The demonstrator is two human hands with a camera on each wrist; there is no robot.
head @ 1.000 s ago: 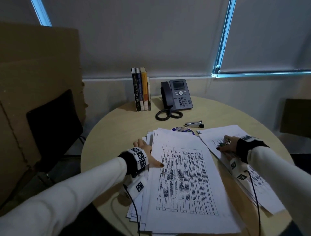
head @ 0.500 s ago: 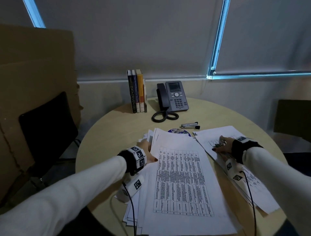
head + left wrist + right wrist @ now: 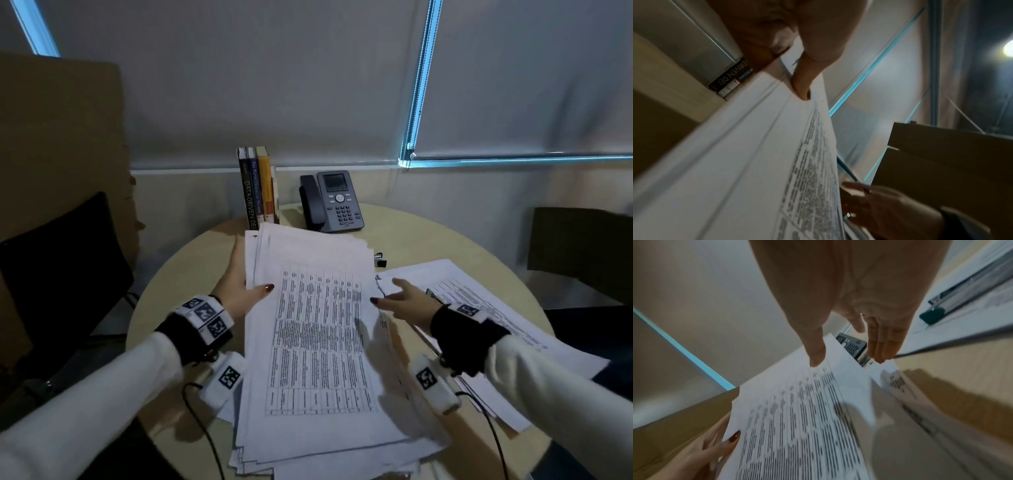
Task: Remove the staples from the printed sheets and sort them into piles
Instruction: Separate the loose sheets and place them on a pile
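We are lifting the stapled stack point(image 3: 308, 325), left hand point(image 3: 239, 291) pinching its edge; our right hand point(image 3: 404, 301), fingers spread, should be supporting the far side.

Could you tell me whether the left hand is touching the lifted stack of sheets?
Touching. In the head view the left hand grips the stack of sheets at its left edge, thumb on top; the left wrist view shows the thumb pressing the paper.
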